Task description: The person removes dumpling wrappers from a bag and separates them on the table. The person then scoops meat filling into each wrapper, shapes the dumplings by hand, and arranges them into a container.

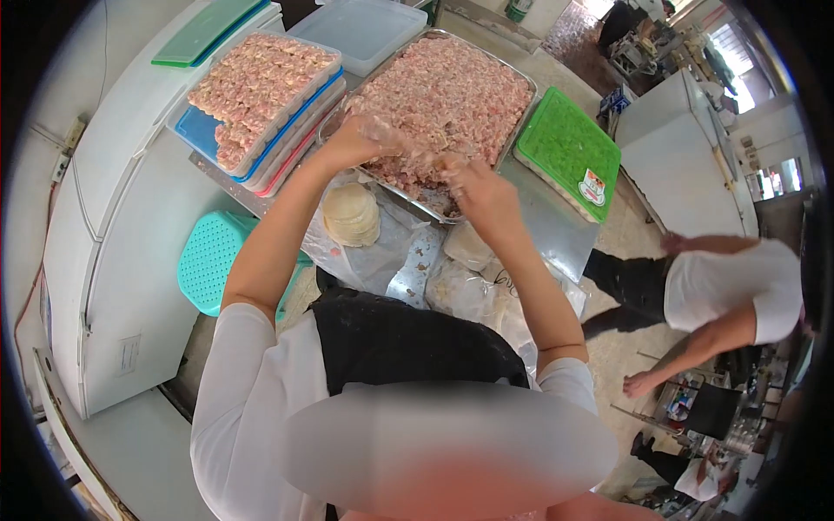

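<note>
A metal tray holds a broad layer of pale pink ground meat. Over the tray's near left part is my left hand, its fingers blurred against the meat. My right hand is at the near right edge, fingers curled together; what they hold, if anything, is hidden. Just below the left forearm, a stack of round, pale dough wrappers lies on thin plastic sheeting. Plastic bags with pale contents lie under my right forearm, one marked in black writing.
Left of the tray, stacked plastic containers hold more meat in the top one. A green-lidded container sits to its right. A turquoise stool and white freezer stand left. Another person is at right.
</note>
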Demonstrator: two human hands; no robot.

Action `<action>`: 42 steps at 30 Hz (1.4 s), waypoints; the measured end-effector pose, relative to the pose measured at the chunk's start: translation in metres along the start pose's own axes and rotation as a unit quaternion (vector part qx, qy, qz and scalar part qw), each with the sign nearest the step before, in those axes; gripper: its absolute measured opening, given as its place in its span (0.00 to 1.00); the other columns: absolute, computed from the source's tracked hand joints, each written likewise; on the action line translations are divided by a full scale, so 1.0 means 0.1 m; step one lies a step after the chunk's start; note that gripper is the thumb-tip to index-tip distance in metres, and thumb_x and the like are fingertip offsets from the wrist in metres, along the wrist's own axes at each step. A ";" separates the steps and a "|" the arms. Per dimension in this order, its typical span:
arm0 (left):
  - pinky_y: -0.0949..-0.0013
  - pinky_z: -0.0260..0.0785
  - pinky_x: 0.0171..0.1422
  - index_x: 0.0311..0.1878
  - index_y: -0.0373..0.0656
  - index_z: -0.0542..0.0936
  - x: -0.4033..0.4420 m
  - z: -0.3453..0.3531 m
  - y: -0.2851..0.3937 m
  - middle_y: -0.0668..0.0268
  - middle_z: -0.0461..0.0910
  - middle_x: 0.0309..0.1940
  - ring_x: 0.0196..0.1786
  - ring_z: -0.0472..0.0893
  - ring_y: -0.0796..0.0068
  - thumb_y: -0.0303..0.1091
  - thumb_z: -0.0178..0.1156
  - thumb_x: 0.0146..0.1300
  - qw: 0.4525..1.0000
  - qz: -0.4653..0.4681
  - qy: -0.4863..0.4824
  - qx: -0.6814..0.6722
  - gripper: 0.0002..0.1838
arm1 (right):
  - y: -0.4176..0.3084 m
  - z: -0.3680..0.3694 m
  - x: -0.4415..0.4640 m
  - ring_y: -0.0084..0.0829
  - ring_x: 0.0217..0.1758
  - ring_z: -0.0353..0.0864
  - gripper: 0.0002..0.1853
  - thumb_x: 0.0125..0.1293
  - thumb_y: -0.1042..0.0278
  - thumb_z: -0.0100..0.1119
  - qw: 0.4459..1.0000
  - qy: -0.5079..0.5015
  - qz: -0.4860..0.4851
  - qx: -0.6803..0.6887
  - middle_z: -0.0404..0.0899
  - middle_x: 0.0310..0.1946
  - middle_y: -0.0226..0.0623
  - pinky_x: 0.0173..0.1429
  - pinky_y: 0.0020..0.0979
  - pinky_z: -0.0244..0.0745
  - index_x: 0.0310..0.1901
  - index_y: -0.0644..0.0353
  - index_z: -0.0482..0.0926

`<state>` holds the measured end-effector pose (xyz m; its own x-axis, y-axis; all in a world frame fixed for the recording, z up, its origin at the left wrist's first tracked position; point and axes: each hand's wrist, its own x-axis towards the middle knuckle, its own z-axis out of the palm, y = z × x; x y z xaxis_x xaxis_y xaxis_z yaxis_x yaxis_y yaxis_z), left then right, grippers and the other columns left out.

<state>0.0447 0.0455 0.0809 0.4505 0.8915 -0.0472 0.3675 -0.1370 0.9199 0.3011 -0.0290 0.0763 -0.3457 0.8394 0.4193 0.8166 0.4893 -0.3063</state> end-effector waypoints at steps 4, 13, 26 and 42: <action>0.69 0.73 0.51 0.58 0.41 0.73 -0.11 0.02 -0.17 0.60 0.81 0.47 0.46 0.81 0.72 0.34 0.67 0.56 0.981 0.091 0.091 0.147 0.26 | 0.25 0.12 -0.03 0.47 0.41 0.80 0.16 0.64 0.67 0.49 0.966 -0.190 0.111 -0.138 0.80 0.42 0.45 0.43 0.43 0.77 0.54 0.52 0.75; 0.67 0.71 0.52 0.47 0.43 0.80 -0.45 -0.21 0.25 0.65 0.82 0.38 0.42 0.80 0.69 0.28 0.68 0.49 0.971 0.222 -0.048 0.073 0.19 | -0.18 -0.27 -0.20 0.49 0.41 0.80 0.15 0.62 0.62 0.57 0.960 -0.067 0.029 0.270 0.80 0.37 0.49 0.43 0.44 0.74 0.49 0.57 0.80; 0.66 0.71 0.50 0.42 0.39 0.80 -0.69 -0.74 -0.11 0.59 0.82 0.39 0.42 0.80 0.66 0.37 0.71 0.49 0.972 0.216 0.017 0.094 0.18 | -1.09 -0.59 0.16 0.49 0.37 0.78 0.07 0.60 0.67 0.56 0.993 -0.096 0.041 -0.056 0.75 0.33 0.44 0.39 0.45 0.72 0.35 0.61 0.76; 0.62 0.70 0.56 0.59 0.46 0.74 -1.43 -3.11 -1.07 0.55 0.74 0.57 0.55 0.77 0.60 0.40 0.69 0.51 0.954 0.143 0.159 0.211 0.31 | -2.39 0.33 1.04 0.49 0.37 0.80 0.09 0.61 0.66 0.54 0.983 -0.124 0.052 -0.125 0.79 0.30 0.48 0.40 0.45 0.74 0.30 0.63 0.77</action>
<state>-0.3126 0.0667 0.1107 0.3355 0.8688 0.3642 0.5919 -0.4952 0.6359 0.0548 -0.0508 0.1646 -0.3309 0.9289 0.1664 0.9308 0.3503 -0.1045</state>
